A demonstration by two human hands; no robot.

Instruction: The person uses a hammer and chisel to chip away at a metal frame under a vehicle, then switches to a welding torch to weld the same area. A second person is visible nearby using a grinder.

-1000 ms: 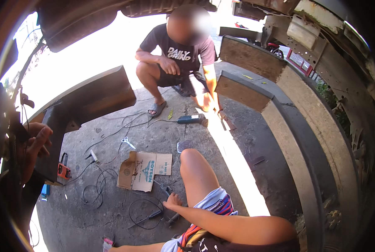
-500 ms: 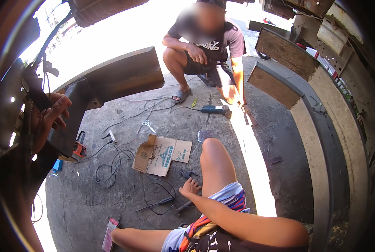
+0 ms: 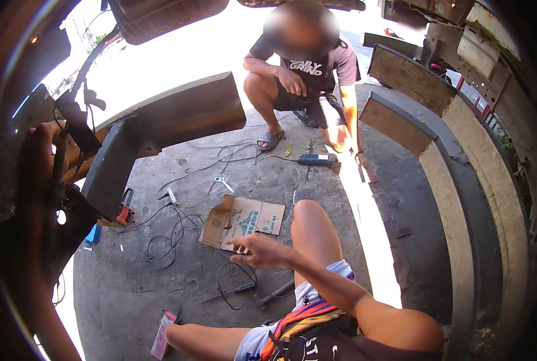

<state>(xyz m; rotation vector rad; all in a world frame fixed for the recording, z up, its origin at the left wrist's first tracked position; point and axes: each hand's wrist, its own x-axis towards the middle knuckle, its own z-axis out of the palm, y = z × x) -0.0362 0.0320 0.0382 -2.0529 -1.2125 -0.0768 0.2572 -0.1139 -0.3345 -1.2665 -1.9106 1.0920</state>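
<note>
My right hand (image 3: 259, 248) is raised over the near edge of a flattened cardboard piece (image 3: 229, 219), its fingers pointing left and partly curled. Something small and dark shows between thumb and fingers; its kind is unclear. Below it lie a hammer (image 3: 276, 293) and a thin dark-handled tool (image 3: 235, 291) amid a looped cable. At far left, in deep shade, my left hand (image 3: 44, 137) is up among dark metal parts beside the angled steel beam (image 3: 178, 114). Its fingers are mostly hidden.
Opposite squats a co-worker (image 3: 310, 72), one hand down beside a blue angle grinder (image 3: 318, 160). Scissors (image 3: 223, 182), tangled cables (image 3: 169, 237), an orange-and-black tool (image 3: 126, 215) and a pink packet (image 3: 163, 337) lie on the concrete. Long metal beams (image 3: 452, 222) stand at right.
My right hand has risen from the dark tool by my knee and moved left toward the cardboard. My left hand has shifted left and up into shade. The view has shifted slightly.
</note>
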